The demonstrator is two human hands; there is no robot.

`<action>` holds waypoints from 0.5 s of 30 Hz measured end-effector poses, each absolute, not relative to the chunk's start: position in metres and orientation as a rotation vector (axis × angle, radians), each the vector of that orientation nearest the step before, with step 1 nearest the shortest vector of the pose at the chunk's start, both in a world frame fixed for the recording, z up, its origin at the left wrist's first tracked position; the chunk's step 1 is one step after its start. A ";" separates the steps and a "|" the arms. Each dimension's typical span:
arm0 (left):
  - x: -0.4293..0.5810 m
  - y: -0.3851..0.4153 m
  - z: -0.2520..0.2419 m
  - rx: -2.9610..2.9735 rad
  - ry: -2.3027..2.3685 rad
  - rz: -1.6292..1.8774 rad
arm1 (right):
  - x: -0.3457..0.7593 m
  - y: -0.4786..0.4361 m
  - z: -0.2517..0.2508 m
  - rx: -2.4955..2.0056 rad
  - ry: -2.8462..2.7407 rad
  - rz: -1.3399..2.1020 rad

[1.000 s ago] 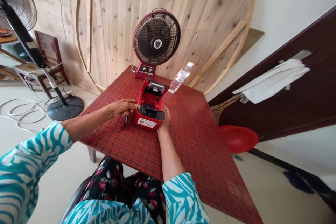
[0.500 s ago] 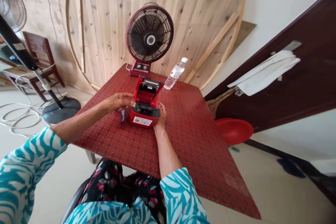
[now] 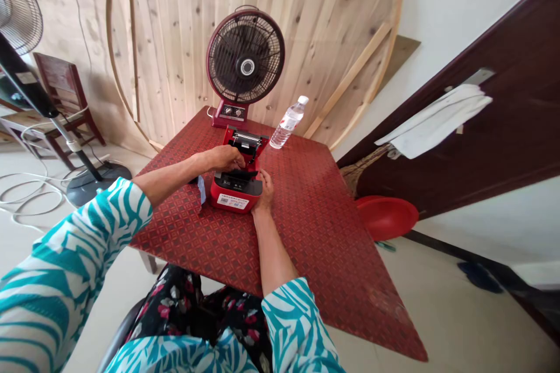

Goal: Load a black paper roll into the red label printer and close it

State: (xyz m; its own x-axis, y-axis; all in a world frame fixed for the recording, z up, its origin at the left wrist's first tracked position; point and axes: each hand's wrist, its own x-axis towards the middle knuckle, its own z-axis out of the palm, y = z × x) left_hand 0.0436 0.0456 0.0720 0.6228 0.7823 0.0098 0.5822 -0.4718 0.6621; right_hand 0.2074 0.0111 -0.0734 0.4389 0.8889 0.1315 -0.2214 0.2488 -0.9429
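Observation:
A red and black label printer (image 3: 236,193) with its lid raised sits on the patterned table; a white sticker with printed codes is on its near face. My left hand (image 3: 230,157) reaches over from the left, its fingers bent down into the printer's compartment. Its fingertips are hidden, so what they hold is unclear. My right hand (image 3: 265,191) grips the printer's right side, with the thumb near the top edge. A bluish-grey cloth-like piece (image 3: 202,189) lies against the printer's left side.
Behind the printer stand a dark red table fan (image 3: 245,64) and a clear water bottle (image 3: 289,122) with a white cap. The table (image 3: 315,233) has a red patterned top. A pedestal fan (image 3: 39,87) is at left; a red basin (image 3: 387,217) is beyond the right edge.
My left hand has moved right, from the printer's left edge to inside its open compartment. My right hand keeps its hold on the right side.

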 end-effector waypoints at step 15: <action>0.052 0.055 0.073 2.317 1.231 0.228 | 0.205 0.010 -0.070 -1.071 -0.772 0.865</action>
